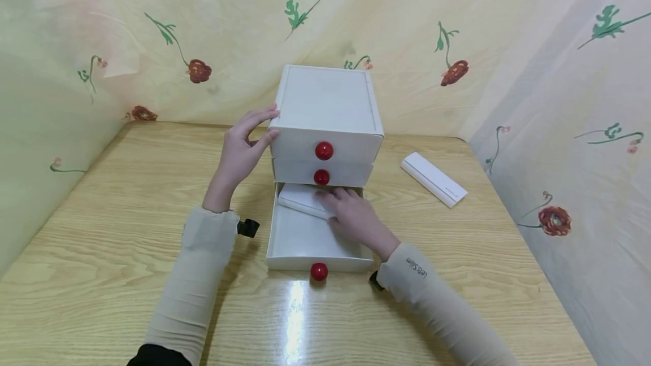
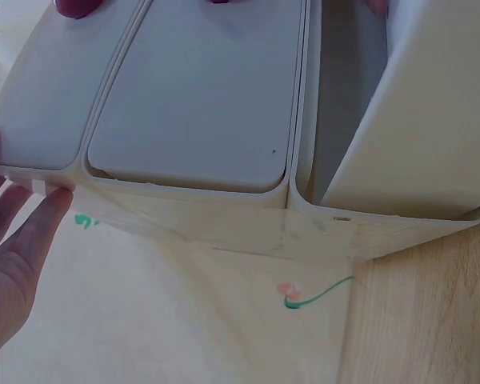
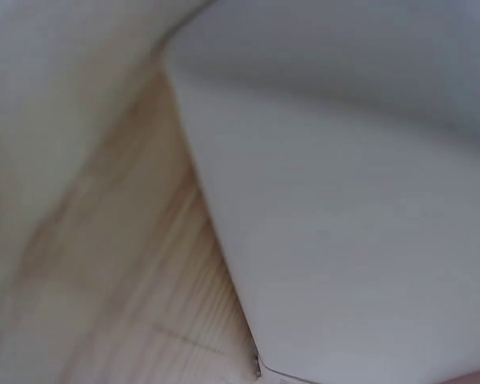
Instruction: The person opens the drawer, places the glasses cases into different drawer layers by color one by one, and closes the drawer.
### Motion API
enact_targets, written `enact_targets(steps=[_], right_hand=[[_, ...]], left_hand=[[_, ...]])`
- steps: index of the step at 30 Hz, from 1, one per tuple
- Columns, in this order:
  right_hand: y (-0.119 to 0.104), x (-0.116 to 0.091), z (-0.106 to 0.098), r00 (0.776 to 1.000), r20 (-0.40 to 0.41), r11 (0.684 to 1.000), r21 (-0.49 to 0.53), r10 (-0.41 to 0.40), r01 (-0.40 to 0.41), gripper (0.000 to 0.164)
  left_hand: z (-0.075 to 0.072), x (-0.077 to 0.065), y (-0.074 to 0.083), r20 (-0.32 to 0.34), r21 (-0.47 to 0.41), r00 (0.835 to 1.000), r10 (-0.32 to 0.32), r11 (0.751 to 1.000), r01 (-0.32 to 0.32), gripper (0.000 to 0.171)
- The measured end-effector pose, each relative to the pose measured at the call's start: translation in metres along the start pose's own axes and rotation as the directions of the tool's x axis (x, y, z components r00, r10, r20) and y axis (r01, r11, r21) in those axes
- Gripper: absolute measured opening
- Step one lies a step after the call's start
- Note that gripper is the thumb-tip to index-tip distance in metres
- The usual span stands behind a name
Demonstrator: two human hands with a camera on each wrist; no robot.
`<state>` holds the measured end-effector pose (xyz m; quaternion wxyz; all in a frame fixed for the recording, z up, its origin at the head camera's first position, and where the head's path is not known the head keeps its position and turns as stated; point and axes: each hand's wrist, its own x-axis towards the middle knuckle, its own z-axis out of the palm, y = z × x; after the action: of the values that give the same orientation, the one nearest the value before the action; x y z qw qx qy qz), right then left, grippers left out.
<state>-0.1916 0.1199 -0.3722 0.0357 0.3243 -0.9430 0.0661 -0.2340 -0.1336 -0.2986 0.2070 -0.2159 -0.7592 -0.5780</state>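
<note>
A white cabinet (image 1: 328, 100) of three stacked drawers with round red knobs stands on the table. My left hand (image 1: 244, 143) rests at its upper left edge, fingertips on the top and thumb by the front corner; in the left wrist view the fingers (image 2: 44, 224) meet the same corner. The bottom drawer (image 1: 305, 242) is pulled out. Inside it, toward the back, lies a flat white box (image 1: 299, 197), set slightly askew. My right hand (image 1: 356, 218) reaches into the drawer and holds the box's right part, which it partly hides. The upper two drawers are closed.
A second long white box (image 1: 434, 179) with small lettering lies on the wooden table (image 1: 127, 242), right of the cabinet. Flowered cloth (image 1: 229, 27) hangs behind and at both sides. The pulled-out drawer's red knob (image 1: 319, 271) juts toward me.
</note>
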Motion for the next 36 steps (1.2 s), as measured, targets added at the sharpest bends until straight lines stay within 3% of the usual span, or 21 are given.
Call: enact_targets(steps=[10,18,32,36], right_hand=[[-0.002,-0.004,-0.008,0.996,0.059,0.997,0.018,0.068,-0.07,0.057],[-0.003,-0.012,-0.015,0.999,0.034,0.999,-0.008,0.033,-0.032,0.057],[-0.001,-0.027,-0.028,0.996,0.074,0.986,0.156,0.054,-0.065,0.056],[-0.001,-0.032,-0.032,0.995,0.079,0.984,0.161,0.057,-0.069,0.059]], left_hand=[[0.0,0.0,-0.002,-0.001,-0.004,1.0,-0.012,1.0,0.012,0.034],[0.0,0.0,-0.002,0.001,0.008,1.0,-0.018,1.0,0.018,0.034],[0.0,0.0,-0.002,-0.001,0.017,1.0,-0.014,1.0,0.014,0.034],[0.001,0.0,-0.001,0.0,0.016,1.0,-0.013,1.0,0.013,0.034]])
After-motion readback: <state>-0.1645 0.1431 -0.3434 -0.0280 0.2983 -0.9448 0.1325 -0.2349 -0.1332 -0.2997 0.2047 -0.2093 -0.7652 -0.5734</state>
